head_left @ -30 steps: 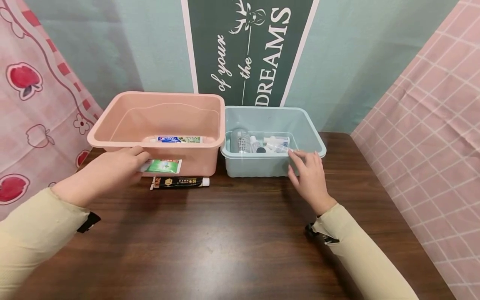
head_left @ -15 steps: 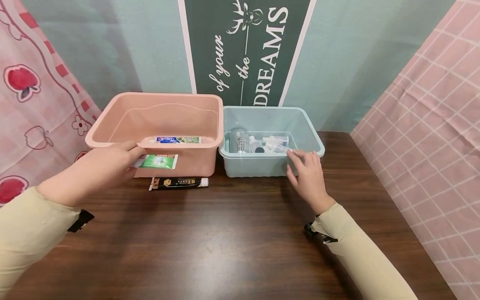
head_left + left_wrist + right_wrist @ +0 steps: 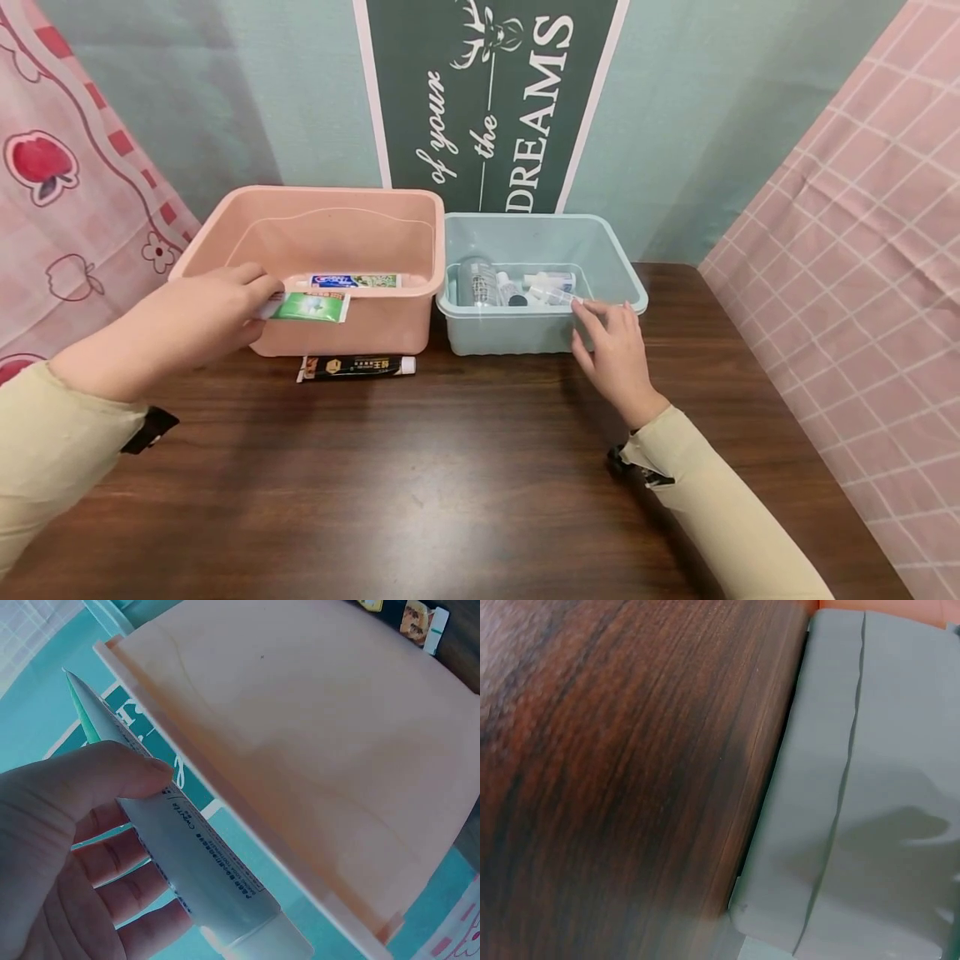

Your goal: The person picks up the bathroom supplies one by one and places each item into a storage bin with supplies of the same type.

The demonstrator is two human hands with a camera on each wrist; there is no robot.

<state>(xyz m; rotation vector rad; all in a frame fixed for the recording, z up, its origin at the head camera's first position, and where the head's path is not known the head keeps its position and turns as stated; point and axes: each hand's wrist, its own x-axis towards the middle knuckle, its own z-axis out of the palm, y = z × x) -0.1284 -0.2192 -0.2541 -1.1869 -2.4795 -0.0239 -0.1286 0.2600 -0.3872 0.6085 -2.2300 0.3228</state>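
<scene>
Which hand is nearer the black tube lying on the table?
Left. The left hand, holding a green tube, is just up and left of the black tube. The right hand is farther right, at the blue bin.

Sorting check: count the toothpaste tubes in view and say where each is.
3: green tube held by the left hand at the pink bin; blue tube inside that bin; black tube on the table. Others may be hidden.
</scene>
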